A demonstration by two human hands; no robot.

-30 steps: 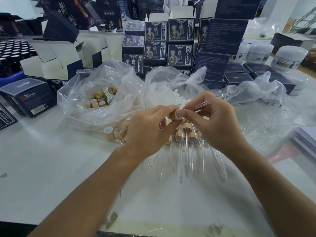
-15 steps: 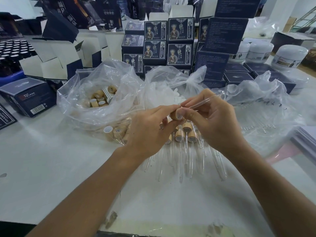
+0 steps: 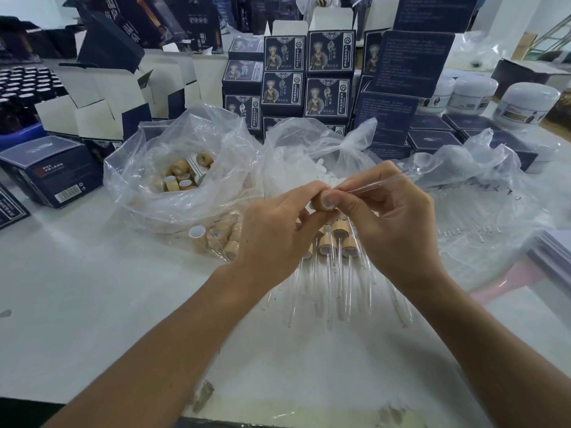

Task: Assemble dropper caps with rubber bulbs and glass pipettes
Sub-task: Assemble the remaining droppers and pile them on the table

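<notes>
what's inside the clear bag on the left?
The left clear bag holds loose wooden caps, some showing white liners. Folds of plastic hide those deeper in, so no count.

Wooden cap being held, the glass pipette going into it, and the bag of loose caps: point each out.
wooden cap (image 3: pixel 321 201): head view, on its tan side wall between the fingertips.
glass pipette (image 3: pixel 381 181): head view, mid-shaft, right of the cap.
bag of loose caps (image 3: pixel 148 177): head view, on its clear plastic wall.

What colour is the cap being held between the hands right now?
Light tan, wood-look, seen in the head view: the cap.
</notes>
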